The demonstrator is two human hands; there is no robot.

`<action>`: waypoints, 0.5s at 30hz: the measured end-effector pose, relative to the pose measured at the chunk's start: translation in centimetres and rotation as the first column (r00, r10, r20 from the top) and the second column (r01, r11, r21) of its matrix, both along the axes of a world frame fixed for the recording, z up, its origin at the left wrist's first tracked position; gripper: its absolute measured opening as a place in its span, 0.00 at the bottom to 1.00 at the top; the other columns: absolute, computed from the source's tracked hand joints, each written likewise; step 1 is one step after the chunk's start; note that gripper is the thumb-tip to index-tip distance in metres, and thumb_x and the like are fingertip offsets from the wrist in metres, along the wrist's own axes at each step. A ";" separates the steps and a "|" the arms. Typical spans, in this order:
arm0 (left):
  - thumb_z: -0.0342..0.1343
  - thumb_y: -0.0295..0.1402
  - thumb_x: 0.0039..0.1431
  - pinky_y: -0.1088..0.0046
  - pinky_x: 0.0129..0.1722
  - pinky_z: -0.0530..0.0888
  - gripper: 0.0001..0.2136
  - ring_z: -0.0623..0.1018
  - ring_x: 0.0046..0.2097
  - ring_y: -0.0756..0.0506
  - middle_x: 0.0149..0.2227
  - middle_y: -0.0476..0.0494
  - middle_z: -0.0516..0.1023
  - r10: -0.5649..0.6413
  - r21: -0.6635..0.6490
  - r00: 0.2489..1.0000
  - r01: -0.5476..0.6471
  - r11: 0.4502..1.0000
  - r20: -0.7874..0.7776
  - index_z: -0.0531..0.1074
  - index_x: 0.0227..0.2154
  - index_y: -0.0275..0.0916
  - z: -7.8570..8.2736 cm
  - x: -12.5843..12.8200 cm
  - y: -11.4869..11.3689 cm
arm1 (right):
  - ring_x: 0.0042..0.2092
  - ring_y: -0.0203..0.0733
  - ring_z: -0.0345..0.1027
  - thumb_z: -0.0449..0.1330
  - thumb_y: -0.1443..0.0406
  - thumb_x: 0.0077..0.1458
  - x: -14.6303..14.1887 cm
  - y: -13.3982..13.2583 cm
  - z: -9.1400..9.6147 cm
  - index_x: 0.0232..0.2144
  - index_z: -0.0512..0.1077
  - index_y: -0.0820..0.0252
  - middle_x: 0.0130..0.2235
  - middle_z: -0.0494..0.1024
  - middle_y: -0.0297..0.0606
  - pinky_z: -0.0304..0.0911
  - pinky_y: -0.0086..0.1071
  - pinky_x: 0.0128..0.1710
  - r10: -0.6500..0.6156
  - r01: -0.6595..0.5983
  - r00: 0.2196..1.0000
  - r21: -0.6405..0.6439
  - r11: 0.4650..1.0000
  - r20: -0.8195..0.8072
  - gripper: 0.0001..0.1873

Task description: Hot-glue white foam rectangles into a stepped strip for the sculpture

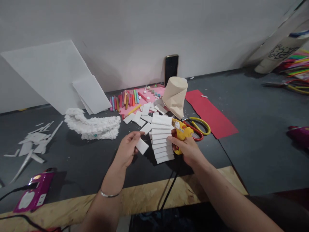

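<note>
Between its pinched fingers, my left hand [128, 146] holds a small white rectangular piece [142, 146]. My right hand [187, 146] grips a strip of overlapping white rectangles [161, 138], layered like shingles, with the thumb on its right edge. Right against that hand is a yellow glue gun [183, 131]; I cannot tell whether it is also in the grip or lies behind. Loose white rectangles [140, 120] are scattered just beyond the strip. Red-handled scissors [197, 135] and yellow-handled scissors [204, 125] lie to the right of the glue gun.
A fluffy white curved shape [94, 127] lies left, near white scraps [36, 141] and a magenta device [36, 191]. Crayons [126, 99] rest on pink paper [145, 96]. Behind are a phone [171, 67], a beige cone-like roll [175, 95] and white sheets [50, 67]. Red paper [212, 116] lies right.
</note>
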State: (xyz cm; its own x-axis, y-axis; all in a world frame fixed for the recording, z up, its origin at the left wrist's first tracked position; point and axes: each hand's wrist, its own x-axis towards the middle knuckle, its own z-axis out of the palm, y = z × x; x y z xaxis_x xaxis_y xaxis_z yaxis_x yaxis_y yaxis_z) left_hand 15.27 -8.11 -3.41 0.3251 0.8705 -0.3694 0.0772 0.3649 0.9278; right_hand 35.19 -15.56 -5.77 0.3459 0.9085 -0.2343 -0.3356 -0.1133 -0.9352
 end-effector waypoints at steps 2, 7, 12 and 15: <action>0.68 0.48 0.46 0.83 0.12 0.52 0.21 0.61 0.16 0.57 0.17 0.55 0.66 0.113 0.018 0.990 -0.115 0.993 0.088 0.79 0.36 0.35 0.3 -0.5 0.8 | 0.21 0.30 0.58 0.71 0.57 0.44 0.0 -0.1 0.0 0.31 0.70 0.58 0.24 0.68 0.26 0.57 0.26 0.20 0.027 -0.027 1.000 0.002 1.000 0.003 0.17; 0.71 0.35 0.42 0.81 0.22 0.72 0.18 0.74 0.25 0.53 0.26 0.48 0.77 0.256 -0.017 0.937 -0.260 0.966 0.238 0.78 0.38 0.34 1.1 -1.1 1.8 | 0.21 0.30 0.57 0.71 0.57 0.43 -0.2 -0.3 0.4 0.33 0.71 0.58 0.25 0.68 0.26 0.56 0.27 0.20 0.067 -0.067 0.998 -0.020 0.998 -0.018 0.18; 0.71 0.33 0.42 0.77 0.27 0.75 0.16 0.79 0.33 0.49 0.33 0.45 0.80 0.310 0.030 0.921 -0.325 0.945 0.236 0.77 0.35 0.36 1.9 -1.3 1.9 | 0.21 0.30 0.58 0.72 0.57 0.41 -0.3 -0.3 0.7 0.33 0.71 0.57 0.25 0.69 0.26 0.57 0.27 0.20 0.072 -0.073 0.997 -0.064 0.995 -0.013 0.19; 0.72 0.34 0.40 0.79 0.27 0.71 0.13 0.75 0.30 0.52 0.29 0.49 0.78 0.308 0.116 0.915 -0.347 0.931 0.260 0.78 0.29 0.37 2.8 -1.2 1.9 | 0.22 0.31 0.59 0.72 0.57 0.40 -0.4 -0.4 0.7 0.35 0.71 0.57 0.26 0.70 0.26 0.56 0.27 0.19 0.086 -0.087 0.996 -0.106 0.991 -0.014 0.21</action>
State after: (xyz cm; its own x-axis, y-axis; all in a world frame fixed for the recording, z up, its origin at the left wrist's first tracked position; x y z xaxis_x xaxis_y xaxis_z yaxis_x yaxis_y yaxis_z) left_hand 14.11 -6.25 -0.61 0.0720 0.9830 -0.1688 -0.2477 0.1815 0.9517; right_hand 34.74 -16.01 -5.09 0.2646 0.9046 -0.3341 -0.3291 -0.2409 -0.9130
